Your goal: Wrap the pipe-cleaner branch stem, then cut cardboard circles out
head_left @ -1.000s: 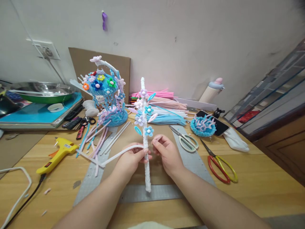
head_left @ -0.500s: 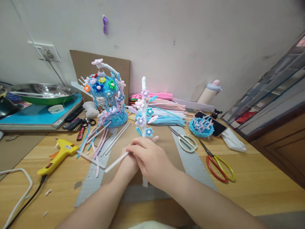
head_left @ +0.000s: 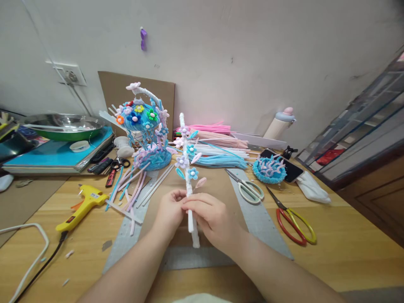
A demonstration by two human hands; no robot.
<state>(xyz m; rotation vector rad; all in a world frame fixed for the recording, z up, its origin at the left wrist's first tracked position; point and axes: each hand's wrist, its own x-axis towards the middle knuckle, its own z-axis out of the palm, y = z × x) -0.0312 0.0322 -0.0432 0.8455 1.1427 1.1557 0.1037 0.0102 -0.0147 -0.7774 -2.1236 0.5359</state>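
Observation:
A white wrapped stem (head_left: 186, 145) stands roughly upright between my hands, bearing lilac, pink and blue flowers and small leaves. My left hand (head_left: 168, 212) is closed round the stem from the left, below the lowest blue flower (head_left: 192, 173). My right hand (head_left: 216, 216) comes in from the right with its fingers closed at the same spot, on a white pipe cleaner. That pipe cleaner's loose end (head_left: 190, 222) hangs down in front of the stem. The stem's lower tip (head_left: 196, 240) shows beneath my hands. My fingers hide the exact grip points.
A yellow glue gun (head_left: 83, 206) lies left, beside cut pipe cleaners (head_left: 135, 191). A blue flowered model (head_left: 153, 158) stands behind. Pipe cleaner bundles (head_left: 221, 161) lie at the back. Pale scissors (head_left: 249, 191), red-and-yellow scissors (head_left: 296, 223) and a blue round piece (head_left: 268, 170) are right.
The pipe cleaner's loose end has swung from pointing left to hanging down in front of the stem. My right hand has moved off my left hand to the right, and the stem's top leans slightly left.

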